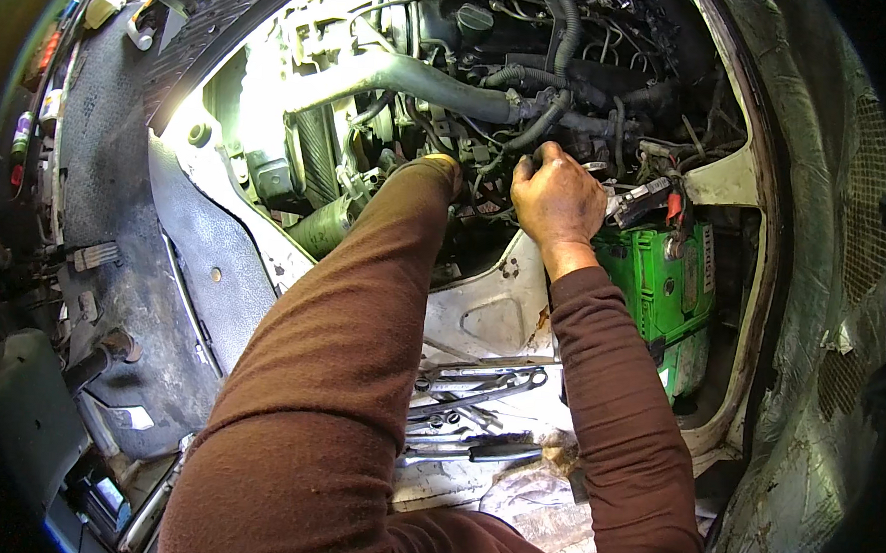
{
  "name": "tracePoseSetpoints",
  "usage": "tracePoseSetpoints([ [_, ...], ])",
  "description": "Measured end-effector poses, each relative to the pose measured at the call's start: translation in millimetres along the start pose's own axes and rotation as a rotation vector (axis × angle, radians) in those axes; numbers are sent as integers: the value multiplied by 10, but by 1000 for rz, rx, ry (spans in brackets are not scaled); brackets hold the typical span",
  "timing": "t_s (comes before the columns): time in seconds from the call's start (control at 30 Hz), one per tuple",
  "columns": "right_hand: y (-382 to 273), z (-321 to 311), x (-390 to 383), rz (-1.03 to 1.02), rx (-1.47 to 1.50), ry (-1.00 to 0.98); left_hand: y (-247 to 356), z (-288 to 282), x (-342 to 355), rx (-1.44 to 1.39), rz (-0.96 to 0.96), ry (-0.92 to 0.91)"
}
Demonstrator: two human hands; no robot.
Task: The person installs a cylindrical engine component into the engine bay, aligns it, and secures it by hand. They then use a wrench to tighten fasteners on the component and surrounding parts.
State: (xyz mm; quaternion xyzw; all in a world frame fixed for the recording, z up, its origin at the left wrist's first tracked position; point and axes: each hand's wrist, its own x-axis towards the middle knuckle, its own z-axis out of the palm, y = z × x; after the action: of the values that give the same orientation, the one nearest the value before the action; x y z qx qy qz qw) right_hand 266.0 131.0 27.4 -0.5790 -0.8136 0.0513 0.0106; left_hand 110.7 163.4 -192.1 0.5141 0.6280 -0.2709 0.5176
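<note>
Though mostly green, a battery (652, 298) (pale lettered strip (708, 258)) near the hands (559, 198).

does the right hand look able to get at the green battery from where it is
Probably yes: the right hand is close to the green battery, whose casing looks mostly uncovered, though fittings crowd its far end.

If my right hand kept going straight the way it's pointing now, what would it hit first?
Probably the dark curved hose just beyond the right hand in the picture, though depth is unclear from this single view.
</note>
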Motion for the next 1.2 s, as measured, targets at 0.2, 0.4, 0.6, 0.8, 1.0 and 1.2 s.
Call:
tracePoseSetpoints([
  [0.2, -121, -18, 55, -30, 18, 37, -268, 4, 248, 46, 6, 76],
  [0.4, 70, 8, 56, 17, -14, 35, 44, 7, 171, 201, 170, 93],
  [0.6, -122, -22, 42, -14, 3, 16, -221, -42, 135, 61, 9, 45],
  [0.8, 114, 23, 54, 16, -33, 40, 133, -8, -131, -22, 62, 116],
  [1.0, -182, 0, 57, -39, 16, 6, -349, 37, 251, -19, -20, 78],
  [1.2, -62, -15, 53, -6, -8, 19, -116, -16, 112, 44, 17, 77],
])
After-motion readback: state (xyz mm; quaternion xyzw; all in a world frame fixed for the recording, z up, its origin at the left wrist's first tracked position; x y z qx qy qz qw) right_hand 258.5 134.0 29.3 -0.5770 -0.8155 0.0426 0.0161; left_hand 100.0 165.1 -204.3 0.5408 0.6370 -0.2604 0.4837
